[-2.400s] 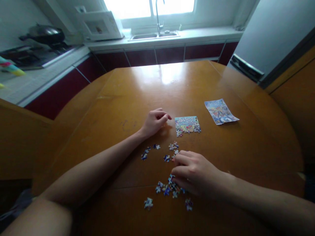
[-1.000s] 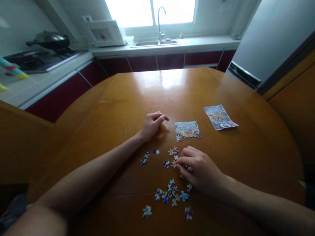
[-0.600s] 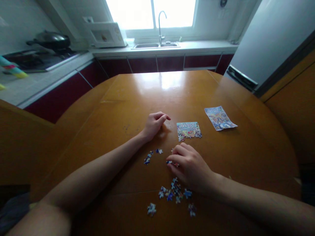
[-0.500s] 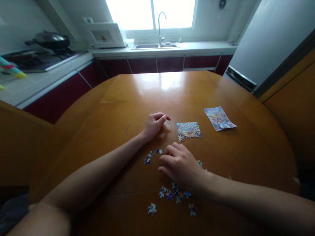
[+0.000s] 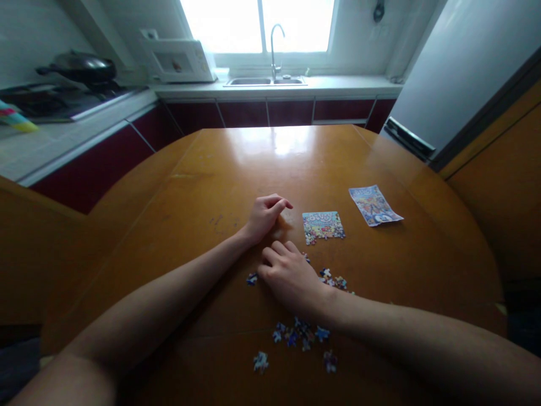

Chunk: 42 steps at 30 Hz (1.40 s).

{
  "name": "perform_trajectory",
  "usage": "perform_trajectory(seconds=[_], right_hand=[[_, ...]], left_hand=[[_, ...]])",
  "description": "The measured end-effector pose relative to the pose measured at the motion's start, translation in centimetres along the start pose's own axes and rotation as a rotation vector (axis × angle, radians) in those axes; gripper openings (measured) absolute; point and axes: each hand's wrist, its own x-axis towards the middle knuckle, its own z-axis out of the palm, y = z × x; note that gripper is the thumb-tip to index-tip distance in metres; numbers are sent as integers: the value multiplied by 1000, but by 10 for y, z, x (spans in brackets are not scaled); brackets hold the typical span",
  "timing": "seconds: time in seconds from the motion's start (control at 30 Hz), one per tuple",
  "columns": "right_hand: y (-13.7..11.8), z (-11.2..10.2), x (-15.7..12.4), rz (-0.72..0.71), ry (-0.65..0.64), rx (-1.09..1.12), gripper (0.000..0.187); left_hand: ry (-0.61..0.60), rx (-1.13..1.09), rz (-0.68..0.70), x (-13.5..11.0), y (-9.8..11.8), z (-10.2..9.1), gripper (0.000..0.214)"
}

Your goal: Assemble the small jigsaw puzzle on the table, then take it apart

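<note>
My left hand (image 5: 265, 216) rests on the round wooden table (image 5: 220, 186) with its fingers curled in, just left of a partly built jigsaw block (image 5: 323, 225). My right hand (image 5: 287, 276) lies palm down over loose puzzle pieces, fingers bent onto the table near one blue piece (image 5: 252, 278). What is under its fingers is hidden. More loose pieces (image 5: 332, 279) lie to its right. A further cluster of pieces (image 5: 299, 334) lies under my right forearm near the front edge.
A printed picture sheet (image 5: 373, 204) lies right of the jigsaw block. Behind the table runs a counter with a sink and tap (image 5: 273, 67), a microwave (image 5: 180, 53) and a stove with a pan (image 5: 78, 67). A grey fridge (image 5: 456, 62) stands at right.
My right hand has slid from the near cluster of pieces up and to the left across the loose pieces. My left hand has stayed still.
</note>
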Motion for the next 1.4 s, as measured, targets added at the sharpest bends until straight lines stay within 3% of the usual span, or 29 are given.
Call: perform_trajectory(seconds=[0.27,0.4,0.53,0.67,0.8,1.4], right_hand=[[7,-4,-9,-109,-14,91,10],[21,-10,-18,-115,49,222,10],[52,-26,-33,169,323,386,24],[81,-44,-52,406,455,508,19],[90,-52,-67,512,457,514,12],[110,-63,-85,581,357,464,11]], left_hand=[[-3,17,9,-1,1,0,26],[-3,25,8,-1,1,0,27],[-14,39,13,-1,2,-1,27],[-22,39,22,-1,1,-1,26],[-31,45,35,0,0,-1,27],[-60,105,62,-1,0,-2,26]])
